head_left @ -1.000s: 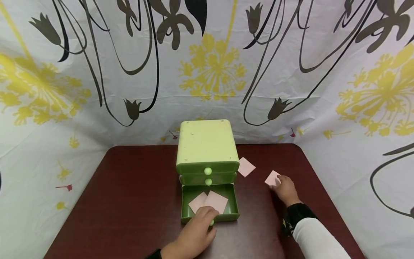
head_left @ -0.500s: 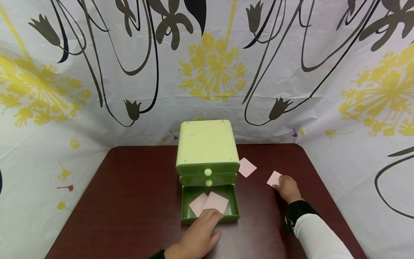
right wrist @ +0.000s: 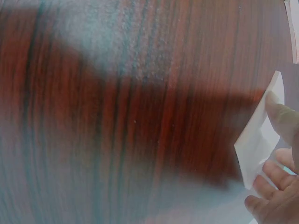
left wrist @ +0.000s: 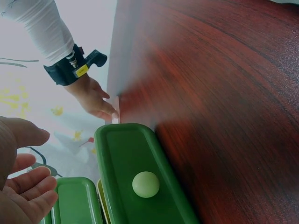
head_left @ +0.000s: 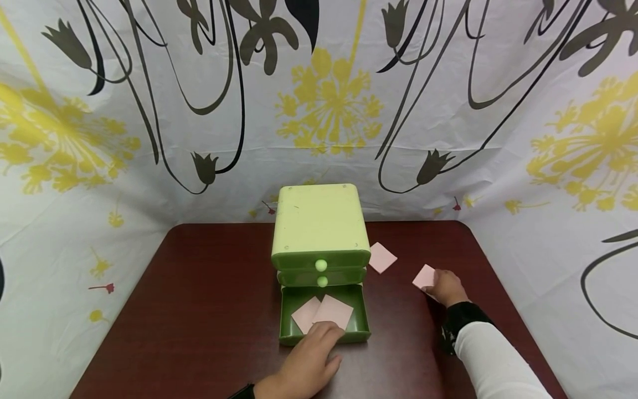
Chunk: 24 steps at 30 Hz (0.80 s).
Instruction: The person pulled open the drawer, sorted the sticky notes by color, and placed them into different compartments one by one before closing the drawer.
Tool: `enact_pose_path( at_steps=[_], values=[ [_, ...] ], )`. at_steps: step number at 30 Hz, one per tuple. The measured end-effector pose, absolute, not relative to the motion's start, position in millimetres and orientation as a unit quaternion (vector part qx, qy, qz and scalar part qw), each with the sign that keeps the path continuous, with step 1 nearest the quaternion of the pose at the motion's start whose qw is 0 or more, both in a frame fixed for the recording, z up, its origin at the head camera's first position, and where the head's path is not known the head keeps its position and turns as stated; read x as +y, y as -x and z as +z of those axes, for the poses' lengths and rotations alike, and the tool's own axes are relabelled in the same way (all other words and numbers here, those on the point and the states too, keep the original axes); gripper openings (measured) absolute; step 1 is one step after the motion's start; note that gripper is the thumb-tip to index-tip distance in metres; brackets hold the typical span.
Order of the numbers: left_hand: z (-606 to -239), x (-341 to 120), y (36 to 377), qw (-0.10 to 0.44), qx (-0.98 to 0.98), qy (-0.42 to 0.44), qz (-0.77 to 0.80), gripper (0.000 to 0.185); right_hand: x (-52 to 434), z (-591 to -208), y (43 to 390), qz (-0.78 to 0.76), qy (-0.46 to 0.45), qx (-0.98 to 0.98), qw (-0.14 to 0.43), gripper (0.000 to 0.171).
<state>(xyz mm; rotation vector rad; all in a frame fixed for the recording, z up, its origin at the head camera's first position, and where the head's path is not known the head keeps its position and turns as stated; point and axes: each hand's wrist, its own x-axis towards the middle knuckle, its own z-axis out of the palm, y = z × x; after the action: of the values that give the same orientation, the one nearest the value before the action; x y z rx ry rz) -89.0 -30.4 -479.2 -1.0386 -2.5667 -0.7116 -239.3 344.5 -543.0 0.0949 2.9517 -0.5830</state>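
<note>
My right hand [head_left: 445, 286] pinches a pink paper square [head_left: 423, 276] at three o'clock, lifting its edge; my left hand [head_left: 309, 363], fingers relaxed, steadies the open bottom drawer [head_left: 361, 316].

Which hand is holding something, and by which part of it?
The right hand pinches a pink note by its near edge. The left hand holds nothing.

A pale green drawer unit [head_left: 319, 227] with darker green drawers and light green knobs [head_left: 321, 265] stands on a dark reddish-brown wood-grain table [head_left: 209, 310]. Pink paper squares [head_left: 381, 257] lie about. The white backdrop [head_left: 149, 111] carries yellow flowers and black vines.
</note>
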Motion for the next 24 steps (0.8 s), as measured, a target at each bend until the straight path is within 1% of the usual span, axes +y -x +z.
enact_pose_path(
  at_steps=[8, 13, 16, 18, 22, 24],
  values=[
    [-480, -30, 88, 0.147, -0.887, 0.362, -0.246, 0.037, 339, -525, 231, -0.179, -0.102, 0.971, 0.121, 0.078],
    [-481, -31, 87, 0.154, -0.885, 0.365, -0.245, 0.037, 335, -518, 221, -0.199, -0.142, 0.958, 0.148, 0.087],
    [-480, -32, 85, 0.158, -0.884, 0.367, -0.243, 0.037, 334, -517, 216, -0.21, -0.154, 0.954, 0.146, 0.087],
    [-480, -32, 85, 0.158, -0.884, 0.367, -0.243, 0.037, 334, -518, 214, -0.214, -0.157, 0.954, 0.141, 0.093],
    [-479, -33, 83, 0.162, -0.882, 0.366, -0.249, 0.037, 333, -522, 210, -0.226, -0.165, 0.952, 0.126, 0.099],
    [-479, -34, 82, 0.164, -0.882, 0.364, -0.252, 0.038, 332, -525, 208, -0.238, -0.165, 0.95, 0.116, 0.096]
  ],
)
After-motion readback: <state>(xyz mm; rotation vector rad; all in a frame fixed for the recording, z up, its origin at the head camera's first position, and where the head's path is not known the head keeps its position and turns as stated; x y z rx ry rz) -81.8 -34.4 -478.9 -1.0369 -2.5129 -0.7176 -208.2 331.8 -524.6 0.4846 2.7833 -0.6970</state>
